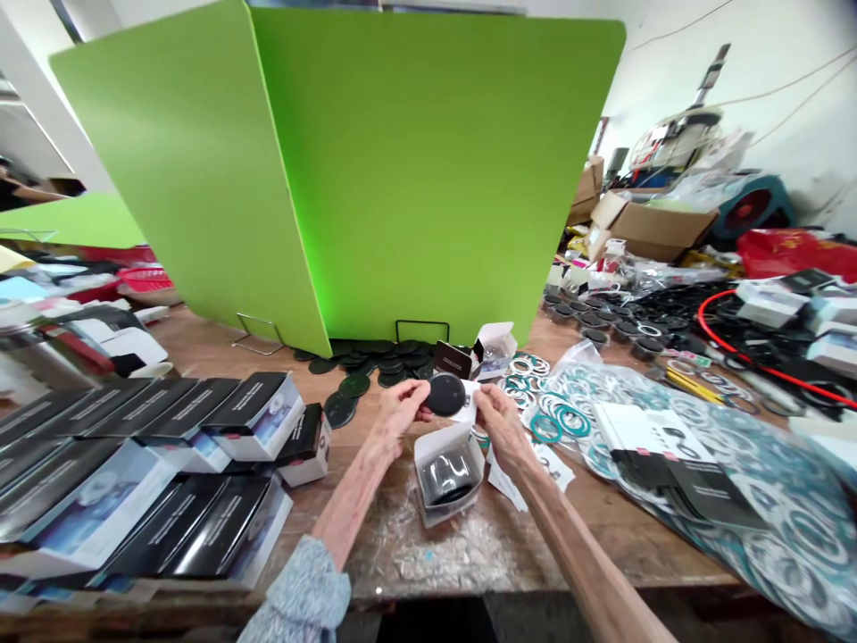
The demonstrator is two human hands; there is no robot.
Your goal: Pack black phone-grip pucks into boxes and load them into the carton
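My left hand [400, 409] and my right hand [499, 421] together hold a black round disc [445, 394] with a white paper slip [469, 402] behind it, above the wooden table [603, 527]. Just below the hands stands a small open white box [447, 471] with a dark round part inside. The left fingers pinch the disc's left edge. The right fingers grip the slip and the disc's right side.
Rows of closed black-and-white boxes [153, 464] fill the left. A green folding screen [375, 170] stands behind, with dark discs [365, 366] at its foot. Teal and white rings [555, 411] and bagged parts [736, 482] cover the right; cardboard boxes [646, 228] sit farther back.
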